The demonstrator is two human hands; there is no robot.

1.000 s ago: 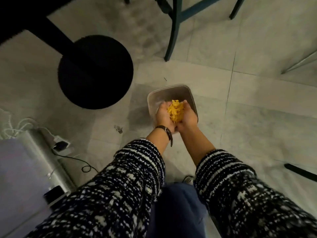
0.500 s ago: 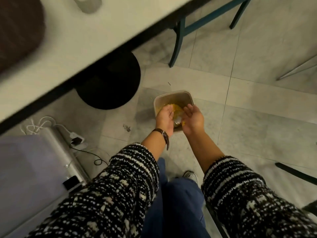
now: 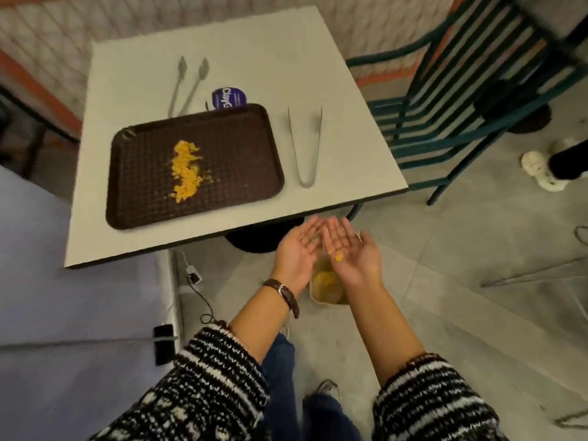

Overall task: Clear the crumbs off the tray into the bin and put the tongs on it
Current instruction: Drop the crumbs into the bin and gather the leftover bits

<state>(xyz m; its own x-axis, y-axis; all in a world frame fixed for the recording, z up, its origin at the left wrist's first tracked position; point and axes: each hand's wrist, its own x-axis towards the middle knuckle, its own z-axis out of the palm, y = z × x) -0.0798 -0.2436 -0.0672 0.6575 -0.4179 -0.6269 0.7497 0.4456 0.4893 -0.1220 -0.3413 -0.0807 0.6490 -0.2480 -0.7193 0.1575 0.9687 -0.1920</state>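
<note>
Both hands are open, palms up, holding nothing but a few stuck crumbs. The left hand and right hand hover over the bin on the floor, so bits fall in. More crumbs lie on the tray. Two tongs wait on the table, off the tray. A blue lid seems to read "Clay".

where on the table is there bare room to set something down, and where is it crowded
The table is bare at its far right corner, beyond the right tongs, and along the near edge in front of the tray. A narrow bare strip runs left of the tray. It is crowded behind the tray, where the other tongs and a purple lid lie. Crumbs sit mid-tray.
</note>
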